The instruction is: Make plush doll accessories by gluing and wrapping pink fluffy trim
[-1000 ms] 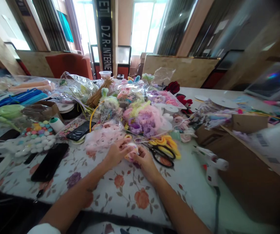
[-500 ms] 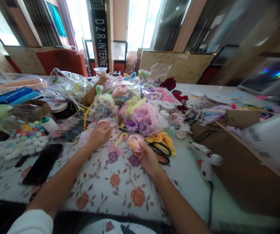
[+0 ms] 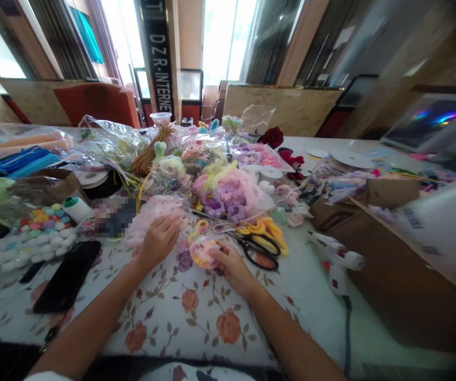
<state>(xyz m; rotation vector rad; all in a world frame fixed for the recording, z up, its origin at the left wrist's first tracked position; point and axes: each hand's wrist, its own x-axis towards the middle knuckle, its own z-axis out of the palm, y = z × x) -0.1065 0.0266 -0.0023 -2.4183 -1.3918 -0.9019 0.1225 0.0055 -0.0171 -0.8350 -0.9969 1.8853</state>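
Observation:
My right hand (image 3: 230, 262) is closed on a small pink and yellow fuzzy craft piece (image 3: 202, 248), held just above the floral tablecloth (image 3: 196, 312). My left hand (image 3: 160, 238) rests on the near edge of a clear bag of pink fluffy pieces (image 3: 154, 211), its fingers curled into the plastic. Whether the left hand holds anything small is hidden. Scissors with yellow and black handles (image 3: 261, 248) lie just right of my right hand.
A white glue gun (image 3: 337, 262) with its cord lies at the right, beside a brown cardboard box (image 3: 406, 275). A black phone (image 3: 66, 275) and a bag of pompoms (image 3: 37, 233) sit at the left. Bags of coloured craft flowers (image 3: 228, 193) pile up behind my hands.
My hands had been together on the fuzzy piece; the left went out to the pink bag and stays there. The right hand lowered the piece back toward the cloth.

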